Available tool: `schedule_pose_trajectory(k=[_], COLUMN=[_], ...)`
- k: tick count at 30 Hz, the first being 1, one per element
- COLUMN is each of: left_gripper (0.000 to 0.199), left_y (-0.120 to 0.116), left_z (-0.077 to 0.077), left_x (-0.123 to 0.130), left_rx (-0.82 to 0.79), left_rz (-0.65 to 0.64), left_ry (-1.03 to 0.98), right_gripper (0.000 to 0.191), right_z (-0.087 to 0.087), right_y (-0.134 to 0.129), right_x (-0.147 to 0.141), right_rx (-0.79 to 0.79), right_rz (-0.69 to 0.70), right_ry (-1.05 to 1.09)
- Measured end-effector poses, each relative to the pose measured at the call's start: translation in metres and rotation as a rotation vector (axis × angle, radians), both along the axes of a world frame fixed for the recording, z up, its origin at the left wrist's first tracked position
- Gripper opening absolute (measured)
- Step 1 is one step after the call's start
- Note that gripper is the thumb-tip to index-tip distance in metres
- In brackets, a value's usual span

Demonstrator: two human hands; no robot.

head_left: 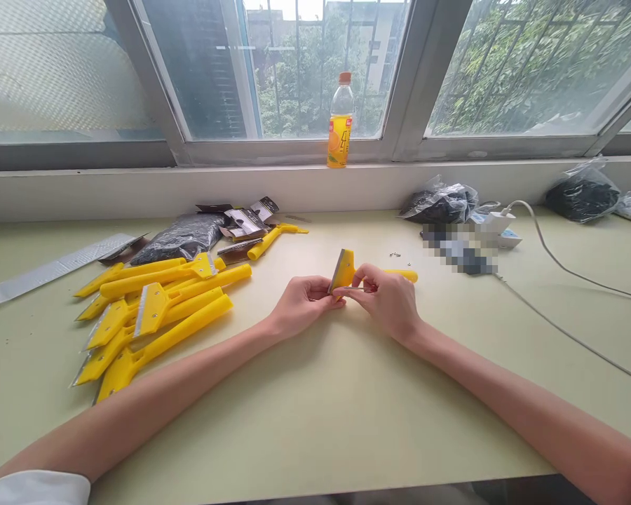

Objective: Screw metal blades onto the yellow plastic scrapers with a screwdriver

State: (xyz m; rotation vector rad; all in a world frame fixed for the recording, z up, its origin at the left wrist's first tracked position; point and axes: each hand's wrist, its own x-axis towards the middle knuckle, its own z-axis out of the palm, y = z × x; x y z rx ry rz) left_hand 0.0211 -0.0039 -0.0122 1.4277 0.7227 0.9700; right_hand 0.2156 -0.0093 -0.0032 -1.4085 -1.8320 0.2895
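Above the pale table, just in front of the person, a yellow scraper lies across both hands, its head tilted up with the grey blade edge facing left and its handle running rightward behind the right hand; the left hand is closed, thumb and fingers pinching the lower end of the head; the right thumb and forefinger grip a thin metal tool, laid against the head, though its exact tip is hidden by the fingers; the step seems to be fine work on a fastener there; to do it well, the left grip should sit on the plastic, clear of the blade edge; the tool should meet the fastener squarely, with light, even pressure so that it does not slip toward the left fingers; bracing the handle against the table might help; the tiny metal pieces beyond the handle look easily scattered, so the right forearm is best kept low and slow near them.
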Motion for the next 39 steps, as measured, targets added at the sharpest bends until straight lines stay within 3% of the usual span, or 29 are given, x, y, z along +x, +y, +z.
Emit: schedule_pose_trajectory(k=[4, 8, 15, 20, 22, 23, 26, 29, 34, 36, 39], left_gripper=[0.035, 0.035, 0.044, 0.043, 0.040, 0.039, 0.035, 0.033, 0.032, 0.031, 0.032], left_y=[-0.001, -0.003, 0.000, 0.006, 0.006, 0.006, 0.005, 0.004, 0.003, 0.003, 0.003], left_z=[-0.001, 0.001, 0.001, 0.002, 0.003, 0.004, 0.006, 0.007, 0.008, 0.009, 0.009], left_x=[0.000, 0.001, -0.001, -0.002, -0.002, -0.002, -0.001, -0.001, -0.001, -0.001, -0.001], left_rx=[0.003, 0.012, -0.197, -0.319, -0.330, -0.330, -0.323, -0.323, -0.331, -0.332, -0.331], left_rz=[0.019, 0.040, 0.093, 0.160, 0.165, 0.165, 0.169, 0.175, 0.178, 0.177, 0.179], left_ry=[-0.011, 0.008, -0.051, -0.098, -0.097, -0.096, -0.095, -0.092, -0.086, -0.085, -0.081], right_gripper=[0.059, 0.062, 0.058, 0.049, 0.040, 0.035, 0.023, 0.021, 0.008, 0.012, 0.026], right_z=[0.003, 0.008, 0.011, 0.020, 0.018, 0.015, 0.005, 0.003, 0.018, 0.022, 0.022], right_y=[0.007, 0.011, 0.005, -0.002, 0.000, 0.003, 0.011, 0.010, -0.009, -0.015, -0.020], right_x=[0.005, 0.007, 0.008, 0.021, 0.031, 0.036, 0.045, 0.043, 0.030, 0.027, 0.024], right_rx=[0.006, -0.080, -0.288, -0.400, -0.280, -0.146, 0.260, 0.470, 0.501, 0.452, 0.473], right_rz=[-0.117, -0.108, 0.160, 0.218, 0.223, 0.233, 0.428, 0.456, 0.287, 0.298, 0.352], right_ry=[-0.150, -0.129, 0.232, 0.286, 0.221, 0.164, -0.031, -0.033, 0.227, 0.269, 0.167])
